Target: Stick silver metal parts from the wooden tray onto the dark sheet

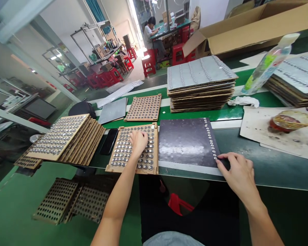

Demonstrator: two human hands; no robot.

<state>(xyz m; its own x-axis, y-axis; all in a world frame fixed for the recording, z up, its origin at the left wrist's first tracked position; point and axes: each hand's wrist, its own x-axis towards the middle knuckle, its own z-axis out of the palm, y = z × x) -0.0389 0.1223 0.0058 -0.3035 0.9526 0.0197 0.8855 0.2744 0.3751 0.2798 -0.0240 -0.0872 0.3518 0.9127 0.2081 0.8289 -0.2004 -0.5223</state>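
Flat dark sheet [182, 136], right-edge disc row [209, 137], stud-filled tray [155, 150] alongside

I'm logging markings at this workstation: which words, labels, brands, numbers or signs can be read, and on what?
No text is legible.
Clear, green-patterned plastic bottle: printing too blurred to read.
Small white square on the brown wooden tray under the left hand: any writing too small to read.

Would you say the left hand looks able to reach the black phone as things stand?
Probably yes: the left hand is over the wooden board next to the black phone, and nothing appears to lie on top of the phone.
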